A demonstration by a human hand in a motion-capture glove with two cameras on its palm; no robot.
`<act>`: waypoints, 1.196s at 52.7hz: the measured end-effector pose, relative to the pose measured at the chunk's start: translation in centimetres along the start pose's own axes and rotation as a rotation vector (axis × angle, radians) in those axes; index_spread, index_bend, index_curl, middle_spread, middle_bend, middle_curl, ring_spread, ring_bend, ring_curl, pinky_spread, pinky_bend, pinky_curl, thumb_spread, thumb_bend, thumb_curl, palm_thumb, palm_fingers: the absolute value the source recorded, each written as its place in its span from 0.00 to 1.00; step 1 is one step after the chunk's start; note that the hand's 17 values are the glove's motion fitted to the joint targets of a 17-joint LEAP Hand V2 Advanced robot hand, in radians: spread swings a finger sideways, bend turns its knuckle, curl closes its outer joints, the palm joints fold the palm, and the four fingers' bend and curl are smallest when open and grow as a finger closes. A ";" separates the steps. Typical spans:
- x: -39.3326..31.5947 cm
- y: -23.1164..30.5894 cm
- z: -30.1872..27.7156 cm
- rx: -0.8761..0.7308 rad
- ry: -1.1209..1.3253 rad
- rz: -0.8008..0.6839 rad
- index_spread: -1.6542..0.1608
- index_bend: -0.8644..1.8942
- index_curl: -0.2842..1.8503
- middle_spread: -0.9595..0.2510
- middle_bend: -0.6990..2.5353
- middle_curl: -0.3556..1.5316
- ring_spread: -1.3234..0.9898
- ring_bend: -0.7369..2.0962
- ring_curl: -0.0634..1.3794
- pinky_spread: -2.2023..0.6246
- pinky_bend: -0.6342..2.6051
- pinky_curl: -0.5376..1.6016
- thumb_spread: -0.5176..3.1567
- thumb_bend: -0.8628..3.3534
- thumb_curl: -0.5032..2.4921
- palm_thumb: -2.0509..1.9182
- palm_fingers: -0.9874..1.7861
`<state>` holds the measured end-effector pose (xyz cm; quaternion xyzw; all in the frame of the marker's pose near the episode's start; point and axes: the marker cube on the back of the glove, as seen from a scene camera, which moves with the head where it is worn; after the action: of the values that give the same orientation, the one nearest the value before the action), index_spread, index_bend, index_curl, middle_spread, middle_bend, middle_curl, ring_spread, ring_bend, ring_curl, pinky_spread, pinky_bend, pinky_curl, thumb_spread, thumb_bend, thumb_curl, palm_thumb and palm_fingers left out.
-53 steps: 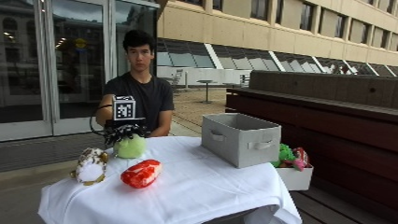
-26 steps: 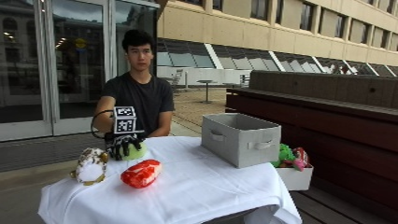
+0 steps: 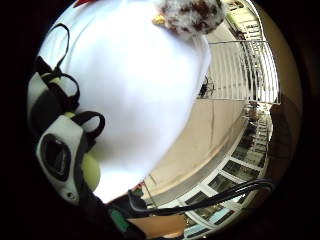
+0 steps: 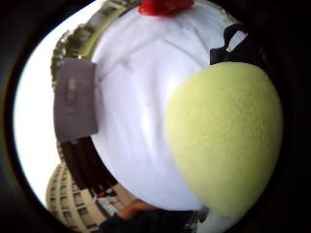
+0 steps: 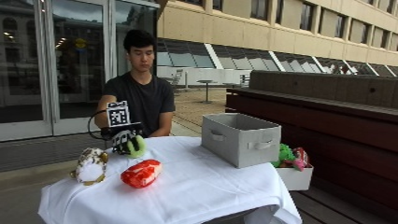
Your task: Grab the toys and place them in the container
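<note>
Green toy (image 5: 137,145) in the curled fingers of the gloved right hand (image 5: 126,142), just above the desk (image 5: 205,186), left of the grey container (image 5: 241,139).

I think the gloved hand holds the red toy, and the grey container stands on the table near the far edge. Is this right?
Not quite: the gloved right hand holds the green toy, not the red one, which lies on the tablecloth. The outside view shows it. The grey container is as you say.
</note>
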<state>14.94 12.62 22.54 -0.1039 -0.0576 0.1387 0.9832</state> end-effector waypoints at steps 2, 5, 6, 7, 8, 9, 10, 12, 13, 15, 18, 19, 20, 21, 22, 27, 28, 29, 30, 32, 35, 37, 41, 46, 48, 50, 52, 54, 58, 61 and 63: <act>0.1 -0.2 -0.7 0.007 -0.013 0.011 0.78 0.53 0.24 0.56 0.54 0.46 0.41 0.66 0.36 0.59 0.45 0.37 0.42 0.38 0.38 0.78 0.82; 0.1 -0.9 -2.1 0.079 -0.009 0.012 0.79 0.54 0.25 0.57 0.54 0.46 0.41 0.66 0.35 0.60 0.43 0.37 0.39 0.35 0.38 0.75 0.80; 0.0 -1.6 -2.7 0.136 -0.007 0.000 0.79 0.55 0.25 0.58 0.53 0.46 0.42 0.67 0.36 0.60 0.43 0.37 0.38 0.34 0.38 0.74 0.80; -0.1 -2.4 -3.4 0.201 -0.008 -0.016 0.79 0.55 0.25 0.58 0.52 0.46 0.42 0.67 0.36 0.60 0.43 0.38 0.37 0.34 0.39 0.73 0.80; -0.2 -3.1 -4.2 0.247 -0.010 -0.031 0.79 0.55 0.26 0.57 0.51 0.45 0.42 0.67 0.36 0.60 0.44 0.38 0.36 0.32 0.38 0.72 0.79; -0.3 -3.3 -5.0 0.253 -0.012 -0.038 0.79 0.56 0.26 0.57 0.51 0.45 0.42 0.67 0.36 0.60 0.44 0.38 0.35 0.32 0.39 0.72 0.79; -0.5 -3.1 -5.9 0.225 -0.013 -0.036 0.79 0.56 0.26 0.56 0.50 0.45 0.42 0.67 0.36 0.61 0.45 0.39 0.34 0.31 0.39 0.71 0.78; -1.0 -2.6 -7.7 0.184 -0.010 -0.026 0.78 0.56 0.27 0.54 0.48 0.44 0.41 0.66 0.36 0.61 0.47 0.40 0.33 0.30 0.39 0.70 0.76; -1.3 -2.7 -8.8 0.190 -0.007 -0.020 0.78 0.55 0.27 0.53 0.47 0.44 0.41 0.66 0.35 0.61 0.47 0.40 0.33 0.30 0.39 0.69 0.75; -2.1 -2.7 -11.2 0.189 -0.004 -0.016 0.77 0.54 0.27 0.52 0.46 0.44 0.41 0.66 0.36 0.61 0.48 0.41 0.32 0.29 0.39 0.69 0.74; -3.3 -2.6 -14.6 0.197 -0.017 -0.052 0.76 0.53 0.27 0.50 0.45 0.44 0.40 0.66 0.36 0.61 0.49 0.42 0.31 0.29 0.40 0.68 0.73; -3.7 -2.7 -15.6 0.222 -0.022 -0.055 0.76 0.53 0.27 0.50 0.45 0.44 0.40 0.66 0.36 0.61 0.49 0.42 0.31 0.28 0.40 0.68 0.73; -4.2 -2.8 -16.6 0.236 -0.026 -0.048 0.76 0.53 0.27 0.49 0.44 0.44 0.40 0.66 0.36 0.61 0.49 0.42 0.30 0.28 0.40 0.68 0.73; -4.6 -2.7 -17.6 0.232 -0.030 -0.034 0.76 0.52 0.27 0.49 0.44 0.44 0.40 0.66 0.36 0.61 0.49 0.43 0.30 0.28 0.41 0.68 0.73; -5.2 -2.6 -18.5 0.215 -0.032 -0.022 0.75 0.52 0.27 0.48 0.44 0.44 0.40 0.66 0.36 0.61 0.49 0.43 0.30 0.28 0.41 0.68 0.73; -8.0 -3.2 -22.8 0.305 -0.030 -0.050 0.74 0.50 0.27 0.46 0.43 0.44 0.39 0.66 0.36 0.61 0.49 0.43 0.29 0.28 0.42 0.68 0.73; -8.7 -3.5 -23.6 0.332 -0.028 -0.051 0.74 0.50 0.27 0.46 0.42 0.44 0.39 0.65 0.36 0.61 0.49 0.43 0.29 0.28 0.42 0.68 0.73; -9.4 -3.6 -24.3 0.349 -0.026 -0.051 0.74 0.50 0.27 0.46 0.42 0.44 0.39 0.65 0.36 0.62 0.49 0.43 0.29 0.27 0.42 0.68 0.73; -10.1 -3.6 -24.9 0.356 -0.024 -0.053 0.74 0.49 0.28 0.46 0.42 0.44 0.39 0.65 0.36 0.62 0.49 0.43 0.29 0.27 0.42 0.68 0.73; -11.2 -3.2 -25.9 0.349 -0.015 -0.068 0.73 0.49 0.28 0.45 0.42 0.44 0.39 0.65 0.36 0.62 0.49 0.43 0.29 0.27 0.43 0.68 0.73; -13.3 -2.7 -27.2 0.344 -0.001 -0.099 0.73 0.48 0.28 0.44 0.41 0.45 0.39 0.65 0.36 0.61 0.49 0.43 0.29 0.27 0.43 0.68 0.74; -15.0 -2.7 -28.0 0.358 0.004 -0.112 0.72 0.48 0.28 0.44 0.41 0.45 0.39 0.64 0.36 0.61 0.49 0.43 0.28 0.27 0.44 0.69 0.74; -19.0 -2.4 -29.4 0.383 -0.014 -0.151 0.72 0.47 0.29 0.43 0.40 0.45 0.39 0.64 0.36 0.61 0.48 0.43 0.28 0.26 0.44 0.69 0.74; -24.4 -2.4 -30.3 0.390 -0.022 -0.209 0.71 0.46 0.29 0.42 0.40 0.46 0.39 0.63 0.36 0.61 0.48 0.43 0.28 0.26 0.45 0.69 0.74; -26.5 -2.4 -30.4 0.385 -0.025 -0.228 0.71 0.46 0.30 0.42 0.39 0.46 0.39 0.63 0.36 0.61 0.48 0.43 0.28 0.26 0.45 0.69 0.74; -28.5 -2.4 -30.3 0.386 -0.025 -0.247 0.71 0.45 0.30 0.42 0.39 0.46 0.39 0.63 0.36 0.61 0.48 0.43 0.28 0.26 0.46 0.69 0.74; -30.3 -2.6 -30.2 0.405 -0.020 -0.261 0.71 0.45 0.30 0.42 0.39 0.47 0.39 0.63 0.36 0.61 0.48 0.44 0.28 0.26 0.46 0.69 0.74; -32.4 -2.7 -30.0 0.418 -0.016 -0.273 0.71 0.45 0.30 0.41 0.39 0.47 0.39 0.63 0.36 0.61 0.48 0.43 0.28 0.26 0.46 0.69 0.74; -36.6 -3.2 -29.4 0.419 -0.013 -0.309 0.71 0.44 0.31 0.41 0.38 0.47 0.38 0.63 0.36 0.61 0.48 0.44 0.28 0.25 0.47 0.69 0.74; -39.5 -2.2 -29.0 0.416 -0.004 -0.313 0.70 0.43 0.31 0.41 0.38 0.48 0.38 0.62 0.36 0.61 0.48 0.44 0.28 0.25 0.47 0.69 0.74; -40.8 -1.6 -28.7 0.408 -0.006 -0.317 0.70 0.43 0.32 0.40 0.37 0.48 0.38 0.62 0.36 0.61 0.48 0.44 0.28 0.25 0.48 0.69 0.74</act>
<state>-19.49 -5.88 -8.41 0.1074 -0.0471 -0.0083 0.9931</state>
